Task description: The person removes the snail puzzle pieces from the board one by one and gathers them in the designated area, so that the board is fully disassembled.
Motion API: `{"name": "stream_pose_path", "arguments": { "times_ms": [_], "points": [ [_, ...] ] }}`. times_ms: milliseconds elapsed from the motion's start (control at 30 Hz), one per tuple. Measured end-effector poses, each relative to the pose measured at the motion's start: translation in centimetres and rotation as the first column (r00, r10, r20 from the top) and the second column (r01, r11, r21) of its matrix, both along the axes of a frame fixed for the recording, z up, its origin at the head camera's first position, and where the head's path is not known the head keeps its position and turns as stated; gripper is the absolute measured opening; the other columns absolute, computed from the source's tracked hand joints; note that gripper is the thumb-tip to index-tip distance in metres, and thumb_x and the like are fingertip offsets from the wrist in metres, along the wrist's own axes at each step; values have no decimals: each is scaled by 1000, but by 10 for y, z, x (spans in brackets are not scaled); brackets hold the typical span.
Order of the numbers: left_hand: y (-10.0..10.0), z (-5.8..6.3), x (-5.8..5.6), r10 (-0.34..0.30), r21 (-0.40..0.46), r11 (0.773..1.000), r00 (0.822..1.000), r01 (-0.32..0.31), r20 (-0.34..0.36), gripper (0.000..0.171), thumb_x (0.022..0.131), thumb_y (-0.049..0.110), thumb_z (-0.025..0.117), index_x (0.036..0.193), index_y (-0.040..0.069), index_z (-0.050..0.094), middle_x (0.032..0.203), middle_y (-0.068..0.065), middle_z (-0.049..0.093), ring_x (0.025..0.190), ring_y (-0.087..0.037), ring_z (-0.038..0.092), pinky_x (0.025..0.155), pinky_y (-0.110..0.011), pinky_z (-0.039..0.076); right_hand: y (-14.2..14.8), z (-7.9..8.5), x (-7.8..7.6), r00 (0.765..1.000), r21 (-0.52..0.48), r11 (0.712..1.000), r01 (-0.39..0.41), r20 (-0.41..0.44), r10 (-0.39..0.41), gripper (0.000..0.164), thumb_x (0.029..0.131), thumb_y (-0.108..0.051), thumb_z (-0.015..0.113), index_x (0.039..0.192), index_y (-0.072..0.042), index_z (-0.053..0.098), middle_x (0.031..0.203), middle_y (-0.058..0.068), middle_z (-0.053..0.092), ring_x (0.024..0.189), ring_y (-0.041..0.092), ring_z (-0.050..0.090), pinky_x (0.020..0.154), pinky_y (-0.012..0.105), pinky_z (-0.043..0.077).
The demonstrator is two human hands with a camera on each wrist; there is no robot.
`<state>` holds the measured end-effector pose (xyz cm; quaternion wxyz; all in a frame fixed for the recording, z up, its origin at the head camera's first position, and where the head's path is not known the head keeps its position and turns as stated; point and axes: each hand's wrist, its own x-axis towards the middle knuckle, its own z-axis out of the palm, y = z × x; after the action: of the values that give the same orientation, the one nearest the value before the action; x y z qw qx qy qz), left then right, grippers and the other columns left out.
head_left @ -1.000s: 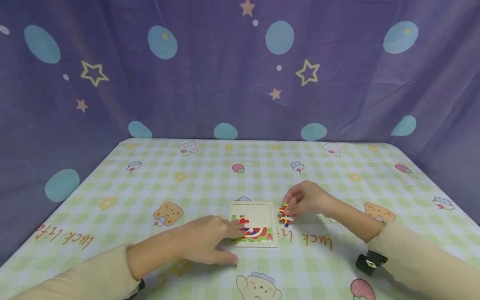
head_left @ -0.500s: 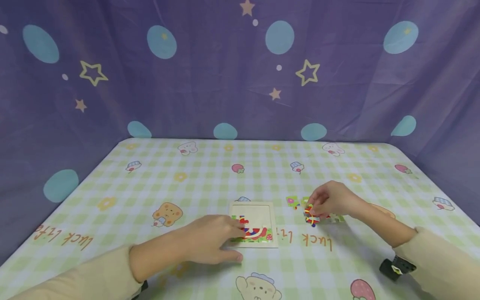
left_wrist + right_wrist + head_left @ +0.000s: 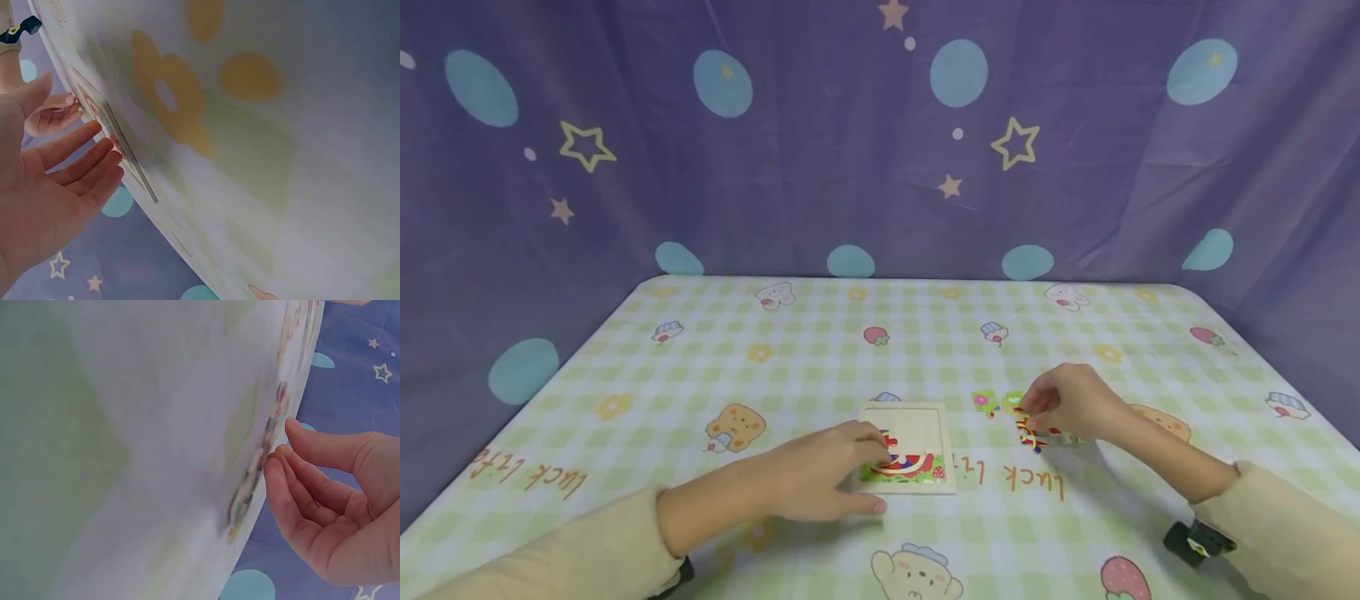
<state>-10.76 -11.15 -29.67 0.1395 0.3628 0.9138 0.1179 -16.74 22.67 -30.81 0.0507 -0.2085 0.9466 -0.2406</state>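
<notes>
A small square wooden puzzle tray [image 3: 917,421] lies on the table, with colourful jigsaw pieces [image 3: 906,468] filling its near part. My left hand [image 3: 827,468] is at the tray's left side, its fingertips over the tray's pieces; the left wrist view has its fingers extended beside the tray edge [image 3: 134,165]. To the right, my right hand [image 3: 1070,404] hovers with its fingertips right at a red, blue and yellow jigsaw piece [image 3: 1026,435]. In the right wrist view a gap separates thumb and index finger, with nothing visible between them, above the loose pieces [image 3: 244,497].
A pink-flower jigsaw piece [image 3: 983,402] and a green one [image 3: 1013,400] lie right of the tray. More pieces [image 3: 1066,436] are partly hidden below the right hand. A checked cloth [image 3: 820,350] covers the table; a purple curtain [image 3: 850,167] hangs behind.
My right hand has carried the red, blue and yellow piece from beside the tray rightward to the loose pieces and lowered it there. The left fingers have lifted and drawn back slightly.
</notes>
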Motion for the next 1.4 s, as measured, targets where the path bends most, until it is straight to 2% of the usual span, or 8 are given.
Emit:
{"name": "stream_pose_path", "arguments": {
  "times_ms": [167, 333, 600, 867, 1167, 1400],
  "points": [
    [-7, -1, 3, 1, 15, 1000, 1000, 0, -17, 56, 90, 46, 63, 133, 11, 56, 141, -3, 52, 135, -19, 47, 113, -39, 42, -2, 8, -2, 998, 4, 1000, -26, -62, 26, 14, 73, -12, 82, 85, -9, 73, 73, -3, 71, 65, 6, 63, 60, 19, 50],
    [-14, -3, 7, -6, 6, 1000, 999, 6, -35, 60, 89, 49, 62, 137, 13, 53, 149, -3, 46, 139, -22, 43, 114, -43, 39, -13, 15, -5, 994, -5, 997, -75, -82, 74, 15, 75, -14, 81, 87, -9, 74, 76, -2, 72, 68, 7, 66, 63, 20, 52],
    [-20, -5, 15, -34, 8, 999, 999, 34, -7, 63, 91, 48, 60, 143, 16, 46, 153, 1, 41, 143, -19, 39, 115, -44, 38, -50, 15, -8, 987, -42, 986, -162, -12, 162, 14, 75, -13, 80, 87, -8, 73, 79, -1, 74, 73, 8, 68, 68, 21, 54],
    [-18, -3, 21, -77, 1, 997, 996, 78, -41, 62, 91, 46, 61, 143, 16, 46, 154, 2, 40, 142, -16, 39, 114, -42, 39, -90, 14, -11, 972, -55, 972, -230, 35, 232, 14, 75, -10, 81, 86, -6, 73, 77, 0, 73, 69, 3, 63, 66, 17, 53],
    [-19, -8, 24, -77, -21, 997, 996, 76, -48, 62, 92, 48, 58, 144, 19, 45, 152, 2, 42, 140, -19, 43, 110, -44, 43, -121, 11, -10, 968, -24, 979, -203, 145, 204, 14, 76, -14, 81, 86, -9, 73, 77, -2, 71, 68, 4, 58, 66, 15, 50],
    [-21, -9, 22, -78, -8, 997, 996, 78, -39, 61, 92, 46, 60, 144, 19, 46, 152, 2, 43, 140, -17, 43, 111, -43, 43, -139, 12, -6, 967, 0, 981, -196, 165, 193, 15, 76, -14, 81, 87, -9, 73, 76, -3, 68, 67, 6, 56, 64, 15, 49]
  ]
}}
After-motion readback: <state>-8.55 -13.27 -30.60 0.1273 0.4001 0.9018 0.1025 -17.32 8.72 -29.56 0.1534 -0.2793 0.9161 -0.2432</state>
